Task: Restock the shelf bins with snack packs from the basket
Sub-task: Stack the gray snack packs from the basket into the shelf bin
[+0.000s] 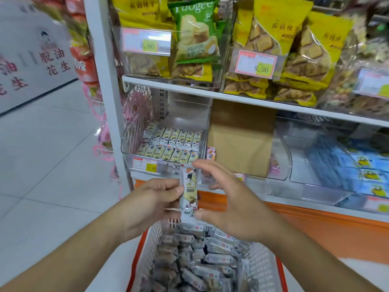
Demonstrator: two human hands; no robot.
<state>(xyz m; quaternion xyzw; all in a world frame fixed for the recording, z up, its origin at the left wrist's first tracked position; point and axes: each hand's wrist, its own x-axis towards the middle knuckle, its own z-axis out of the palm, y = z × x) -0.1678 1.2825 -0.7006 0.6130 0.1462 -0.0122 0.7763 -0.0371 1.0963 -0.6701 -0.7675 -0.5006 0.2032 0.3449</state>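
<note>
Shop shelving fills the view from 12 to 3 o'clock, white floor tiles to the left. Both hands meet at the centre over the basket point(145, 251), which sits at 6 o'clock, heaped with wrapped packs. The left hand point(155, 199) pinches one snack pack point(188, 194) by its left edge, thumb on the front; the pack stands upright, print facing the camera. The right hand point(227, 199) has its fingers loosely spread, fingertips touching the pack's top and bottom ends, steadying rather than clamping.

The clear bin point(164, 142) at 12 o'clock from the hands already holds two neat rows of matching packs, with free room behind them. To place this one well, I judge it best to keep the print facing outward and match the rows' lean. It should slide in behind or beside the back row without toppling neighbours.
</note>
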